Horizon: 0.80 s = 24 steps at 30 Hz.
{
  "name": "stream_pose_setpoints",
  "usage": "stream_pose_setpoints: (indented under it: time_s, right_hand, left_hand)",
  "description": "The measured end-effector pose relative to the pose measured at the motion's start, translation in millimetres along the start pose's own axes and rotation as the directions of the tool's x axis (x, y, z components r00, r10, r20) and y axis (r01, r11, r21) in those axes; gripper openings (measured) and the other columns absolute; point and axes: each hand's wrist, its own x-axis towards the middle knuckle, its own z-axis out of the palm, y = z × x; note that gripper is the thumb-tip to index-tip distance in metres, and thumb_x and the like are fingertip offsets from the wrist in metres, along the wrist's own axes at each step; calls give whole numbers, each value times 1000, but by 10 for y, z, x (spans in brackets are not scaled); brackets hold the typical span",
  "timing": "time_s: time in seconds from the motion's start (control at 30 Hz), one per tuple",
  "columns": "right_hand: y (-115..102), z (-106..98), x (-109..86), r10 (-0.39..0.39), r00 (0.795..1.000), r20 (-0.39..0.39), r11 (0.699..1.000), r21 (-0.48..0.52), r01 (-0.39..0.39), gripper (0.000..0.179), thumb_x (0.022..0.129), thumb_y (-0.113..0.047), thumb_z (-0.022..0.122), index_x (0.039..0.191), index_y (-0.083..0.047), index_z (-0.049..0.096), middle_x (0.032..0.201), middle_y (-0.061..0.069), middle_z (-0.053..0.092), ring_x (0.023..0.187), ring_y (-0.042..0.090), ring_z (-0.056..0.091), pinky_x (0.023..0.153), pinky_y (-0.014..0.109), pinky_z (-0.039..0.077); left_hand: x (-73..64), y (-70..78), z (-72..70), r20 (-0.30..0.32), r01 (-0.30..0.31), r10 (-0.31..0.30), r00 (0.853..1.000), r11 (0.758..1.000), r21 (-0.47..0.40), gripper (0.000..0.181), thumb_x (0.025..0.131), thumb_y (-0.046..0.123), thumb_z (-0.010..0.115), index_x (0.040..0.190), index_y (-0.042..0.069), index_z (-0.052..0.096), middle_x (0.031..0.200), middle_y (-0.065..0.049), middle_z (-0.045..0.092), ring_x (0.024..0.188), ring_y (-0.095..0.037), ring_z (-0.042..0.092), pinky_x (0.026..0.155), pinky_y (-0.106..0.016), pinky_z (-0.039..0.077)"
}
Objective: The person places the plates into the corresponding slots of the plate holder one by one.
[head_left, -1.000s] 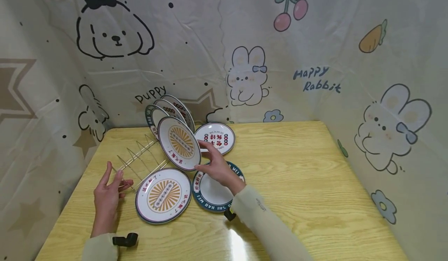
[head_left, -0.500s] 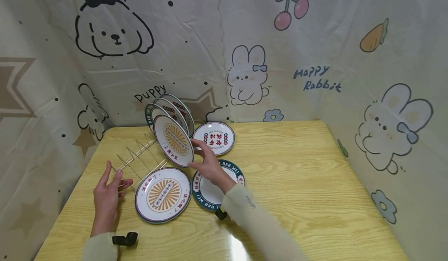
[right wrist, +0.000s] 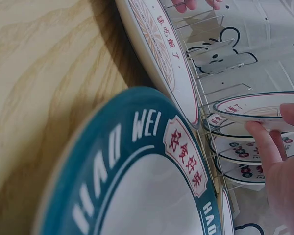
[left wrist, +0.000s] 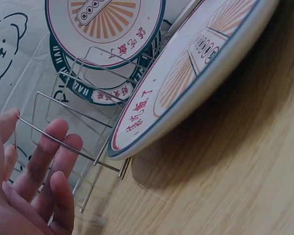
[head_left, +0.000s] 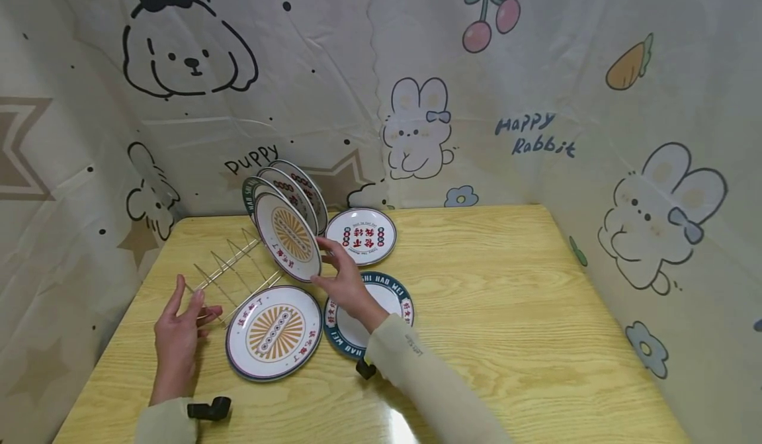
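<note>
My right hand (head_left: 345, 285) pinches the rim of a white plate with an orange sunburst (head_left: 292, 235), thumb on one face and fingers behind. This plate leans in the wire plate rack (head_left: 223, 268), in front of a green-rimmed plate (head_left: 249, 196) and two red-printed plates (head_left: 305, 182) standing at the far end. At the near end, my left hand (head_left: 178, 338) holds the rack's end wire, thumb tip on its corner and fingers loosely bent beside it (left wrist: 54, 161). A second sunburst plate (head_left: 274, 331) lies flat beside the rack.
To the right of the rack, a green-rimmed plate (head_left: 369, 311) lies on the wooden table (head_left: 476, 298). Behind it lies a smaller white plate with red characters (head_left: 361, 235). A printed cloth (head_left: 333, 53) hangs along the back and sides.
My right hand has moved the sunburst plate left and back, closer to the plates standing in the rack. The left hand stays at the rack's near end.
</note>
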Motion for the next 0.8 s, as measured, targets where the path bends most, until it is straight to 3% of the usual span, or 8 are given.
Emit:
stream_pose_setpoints:
  time_s: [0.43,0.67,0.8]
  right_hand:
    - [50,160,60,-126,992,-10,990,-68,126,86,84,19,70,154,-24,45,152,5,51,136,27,56,96,32,57]
    - [54,204,62,-88,996,-8,994,-70,87,83,85,18,68,154,-21,45,152,4,51,137,29,56,92,26,57]
    - [70,225,68,-64,998,-8,995,-72,63,83,86,18,67,154,-23,46,152,3,51,138,27,55,98,29,55]
  left_hand:
    - [-13,26,18,-3,-18,18,1000,1000,-20,60,102,43,65,154,53,37,71,12,77,70,1,74,54,-21,48]
    - [0,24,27,-10,7,-7,1000,1000,-11,60,102,44,64,154,54,36,70,13,77,69,2,74,54,-21,48]
    - [3,19,20,-14,25,-26,1000,1000,-12,61,101,45,64,154,54,35,70,12,77,68,1,74,54,-21,47]
